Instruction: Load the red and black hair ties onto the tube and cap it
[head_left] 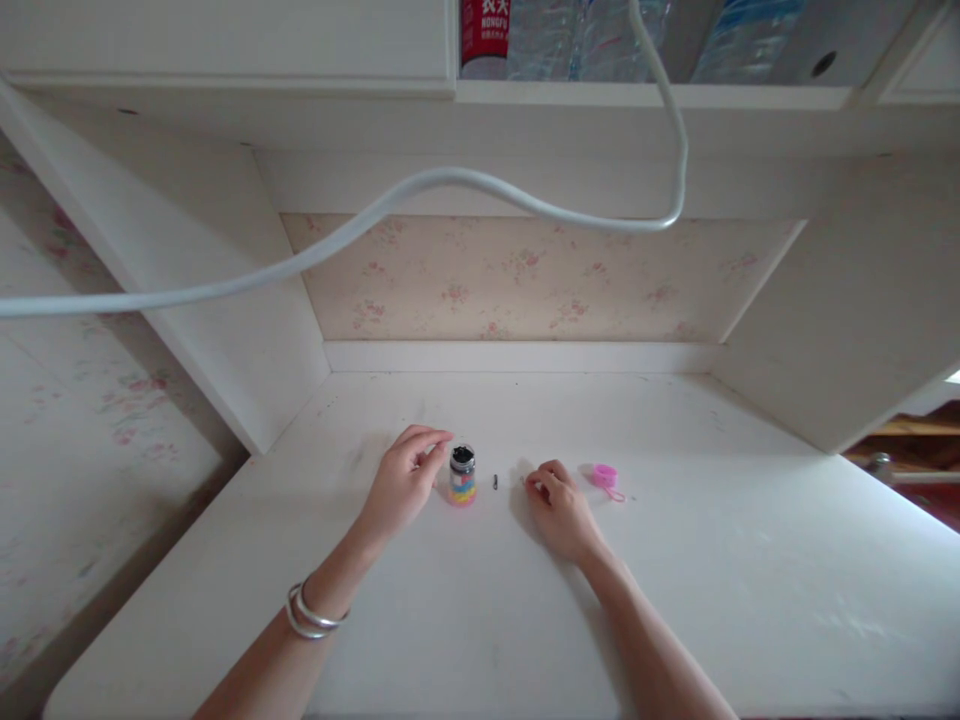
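A small clear jar [463, 480] stands upright on the white desk, with black pieces at its top and blue, yellow and pink layers below. My left hand [405, 475] is beside the jar's left side, fingers stretched out and the fingertips at its rim; whether they touch it I cannot tell. A tiny dark piece [495, 482] lies just right of the jar. Farther right, my right hand [559, 510] rests low over the desk with thumb and fingertips pinched together. What they hold, if anything, is too small to name. A pink lid [605, 476] with a loop lies beyond that hand.
A white cable [450, 177] hangs across the upper view, in front of the shelf. Bottles [485, 40] stand in the overhead cabinet. White side panels [847, 300] close in the desk [480, 620] left and right, with floral wallpaper [517, 280] at the back.
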